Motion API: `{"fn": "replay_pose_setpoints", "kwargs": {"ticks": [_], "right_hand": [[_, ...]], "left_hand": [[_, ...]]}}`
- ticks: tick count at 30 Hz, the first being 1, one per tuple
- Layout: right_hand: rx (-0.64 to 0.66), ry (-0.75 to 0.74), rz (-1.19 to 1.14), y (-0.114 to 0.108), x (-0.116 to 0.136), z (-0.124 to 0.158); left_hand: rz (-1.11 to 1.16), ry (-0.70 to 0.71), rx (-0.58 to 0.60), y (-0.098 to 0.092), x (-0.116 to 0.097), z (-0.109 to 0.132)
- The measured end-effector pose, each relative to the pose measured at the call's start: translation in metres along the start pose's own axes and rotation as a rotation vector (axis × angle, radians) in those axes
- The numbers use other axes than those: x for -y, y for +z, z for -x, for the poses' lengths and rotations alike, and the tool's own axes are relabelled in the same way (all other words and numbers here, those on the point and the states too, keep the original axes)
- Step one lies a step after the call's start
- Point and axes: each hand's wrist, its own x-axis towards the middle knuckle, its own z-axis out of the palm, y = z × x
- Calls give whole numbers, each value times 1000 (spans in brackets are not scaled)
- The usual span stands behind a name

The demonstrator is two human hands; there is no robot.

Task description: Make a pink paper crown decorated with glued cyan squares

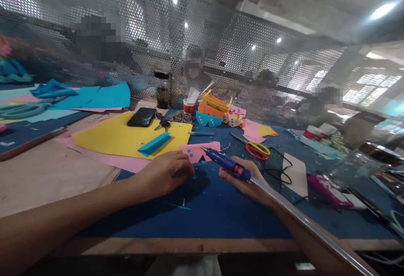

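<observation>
My right hand [241, 175] is closed around a blue hot glue gun [229, 163]. A long clear glue stick [303, 217] runs out of its back along my forearm. The nozzle points up and left, over a pink paper strip [210, 150] dotted with small blue squares and notched at its lower edge. My left hand [168, 171] is beside the strip's lower left end, palm down with its fingers curled together. Whatever is under those fingertips is hidden. A folded blue paper piece [154, 144] lies just beyond my left hand on a yellow sheet [104, 135].
Scissors [257, 149] and a black cord [280, 179] lie right of the glue gun. A phone [142, 117], keys [163, 123], a paper cup [189, 106], a dark-lidded jar [162, 91] and orange paper pieces [210, 108] stand farther back before a perforated screen. A glass jar [356, 164] is at right.
</observation>
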Motion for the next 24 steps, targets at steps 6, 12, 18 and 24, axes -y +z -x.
{"fn": "replay_pose_setpoints", "kwargs": {"ticks": [6,12,18,24], "right_hand": [[-5,-20,-14,0,-2,-1],[-12,-17,-20,0,-3,-1],[-13,-6,-45,0,0,-1],[-19,-16,-59,4,-1,-2]], "left_hand": [[-27,14,-4,0,2,-1],[-18,23,-116,-4,3,-3],[-127,-165,-295,-14,30,-6],[-33,-348,-203,-9,56,-6]]}}
